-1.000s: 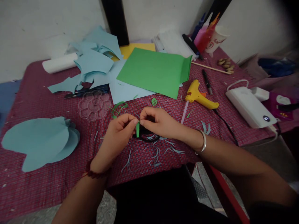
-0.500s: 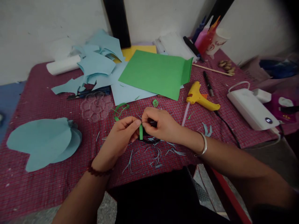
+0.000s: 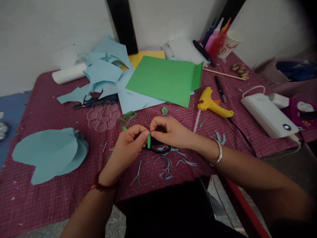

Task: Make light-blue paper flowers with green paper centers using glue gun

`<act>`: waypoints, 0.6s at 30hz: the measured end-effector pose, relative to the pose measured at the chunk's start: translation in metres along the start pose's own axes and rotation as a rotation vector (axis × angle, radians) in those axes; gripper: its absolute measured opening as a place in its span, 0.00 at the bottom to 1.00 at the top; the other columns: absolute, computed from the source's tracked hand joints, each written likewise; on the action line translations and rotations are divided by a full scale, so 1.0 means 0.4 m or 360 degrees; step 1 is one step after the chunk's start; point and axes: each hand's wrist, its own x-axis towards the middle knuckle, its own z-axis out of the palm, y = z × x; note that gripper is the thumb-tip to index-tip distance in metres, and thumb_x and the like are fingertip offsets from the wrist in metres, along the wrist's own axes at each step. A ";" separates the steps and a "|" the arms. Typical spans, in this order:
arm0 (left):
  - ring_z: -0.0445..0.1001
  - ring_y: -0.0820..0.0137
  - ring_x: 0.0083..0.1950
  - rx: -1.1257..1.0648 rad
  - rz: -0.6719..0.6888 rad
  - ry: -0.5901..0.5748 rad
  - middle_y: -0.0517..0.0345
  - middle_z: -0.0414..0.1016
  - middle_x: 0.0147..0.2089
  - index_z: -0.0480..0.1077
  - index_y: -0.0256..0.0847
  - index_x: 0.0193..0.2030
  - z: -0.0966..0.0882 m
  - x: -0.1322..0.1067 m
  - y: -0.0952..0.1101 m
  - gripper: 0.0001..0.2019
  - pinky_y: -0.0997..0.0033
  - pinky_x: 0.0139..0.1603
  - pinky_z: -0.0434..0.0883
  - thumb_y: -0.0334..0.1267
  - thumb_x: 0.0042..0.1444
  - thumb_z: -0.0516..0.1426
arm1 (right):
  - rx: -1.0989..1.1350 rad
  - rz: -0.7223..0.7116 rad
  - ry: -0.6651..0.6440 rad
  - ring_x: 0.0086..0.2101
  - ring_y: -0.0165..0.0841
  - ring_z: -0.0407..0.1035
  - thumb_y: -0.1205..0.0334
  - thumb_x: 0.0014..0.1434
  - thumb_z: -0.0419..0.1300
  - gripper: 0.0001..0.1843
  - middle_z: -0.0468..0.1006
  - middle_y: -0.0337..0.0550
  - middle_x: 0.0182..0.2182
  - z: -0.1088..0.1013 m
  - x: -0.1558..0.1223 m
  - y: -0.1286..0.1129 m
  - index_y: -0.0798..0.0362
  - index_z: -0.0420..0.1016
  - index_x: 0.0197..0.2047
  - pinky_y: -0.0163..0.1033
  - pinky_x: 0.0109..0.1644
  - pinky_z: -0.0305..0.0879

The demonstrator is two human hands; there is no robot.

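Both hands meet at frame centre, just above the near edge of the worktop (image 3: 49, 105), which has a red checked cloth on it. Left hand (image 3: 128, 145) comes from lower left, right hand (image 3: 170, 134) from lower right. Fingers (image 3: 143, 135) of both are pinched closed on the top end of a green paper strip (image 3: 149, 141). The strip hangs straight down between the two hands, its lower end free and close over the cloth.

A dark looped object (image 3: 158, 149) lies under the right hand, mostly hidden; can't tell what it is. Thin pale blue slivers (image 3: 163, 163) are scattered on the cloth just below the hands.

- Small green leaf cutout (image 3: 164, 110) just above the right hand.
- Curled green scrap (image 3: 127, 117) above the left hand, with a clear flower-shaped tray (image 3: 102, 115) beside it to the left.
- Big green sheet (image 3: 164, 79) at upper centre, one edge folded up.
- Yellow glue gun (image 3: 210, 104) right of centre.
- White power bank (image 3: 268, 115) at far right.
- Stacked blue cutouts (image 3: 49, 153) at left.
- Blue scrap pile (image 3: 104, 69) at upper left.
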 end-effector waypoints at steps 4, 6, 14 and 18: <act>0.59 0.79 0.20 0.0025 -0.0013 -0.0038 0.66 0.63 0.19 0.67 0.39 0.25 0.000 0.004 -0.001 0.13 0.78 0.21 0.57 0.39 0.60 0.55 | -0.0106 -0.0071 0.0049 0.25 0.26 0.59 0.69 0.53 0.54 0.05 0.65 0.33 0.24 0.003 -0.002 0.000 0.52 0.62 0.28 0.33 0.30 0.56; 0.58 0.79 0.19 -0.0061 -0.0106 -0.0093 0.66 0.61 0.18 0.65 0.39 0.23 0.001 0.006 -0.008 0.16 0.78 0.20 0.56 0.42 0.61 0.54 | -0.0337 -0.0227 0.0109 0.27 0.27 0.59 0.70 0.53 0.54 0.06 0.66 0.35 0.25 0.005 -0.006 -0.001 0.52 0.61 0.28 0.34 0.31 0.56; 0.56 0.80 0.19 -0.0345 -0.0222 -0.0071 0.67 0.60 0.18 0.63 0.39 0.22 0.008 0.007 -0.023 0.16 0.77 0.19 0.53 0.42 0.60 0.55 | -0.0908 -0.0505 0.0064 0.33 0.31 0.61 0.70 0.60 0.51 0.06 0.67 0.40 0.30 -0.001 -0.016 -0.009 0.53 0.63 0.31 0.39 0.39 0.55; 0.56 0.79 0.19 -0.0253 -0.0174 -0.0052 0.67 0.61 0.19 0.65 0.40 0.25 0.007 0.005 -0.022 0.14 0.77 0.20 0.54 0.41 0.60 0.55 | -0.0456 -0.0282 0.0092 0.29 0.27 0.62 0.69 0.58 0.55 0.05 0.68 0.36 0.27 -0.004 -0.010 -0.006 0.53 0.64 0.31 0.34 0.34 0.56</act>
